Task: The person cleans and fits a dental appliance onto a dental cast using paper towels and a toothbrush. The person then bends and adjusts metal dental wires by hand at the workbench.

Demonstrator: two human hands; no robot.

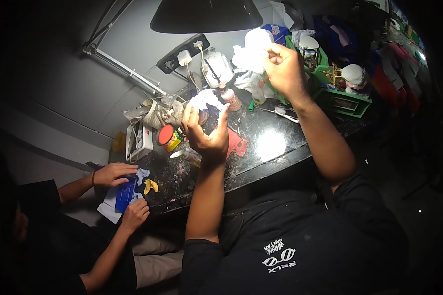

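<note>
Upper centre, the left hand (207, 137) grips a ragged white piece (205, 100), the right hand (288, 73) a crumpled white wad (250, 53), likely mid-handling, calling for steadiness next.

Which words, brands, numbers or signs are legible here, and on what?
"RELX": on the black shirt, upside down in this view.
"WHISNU SANTIKA": same shirt, smaller, probable reading; a glasses-shaped sign sits between the texts.
Too small or blurred: labels on the red-and-yellow container and pinkish bottle.
</note>
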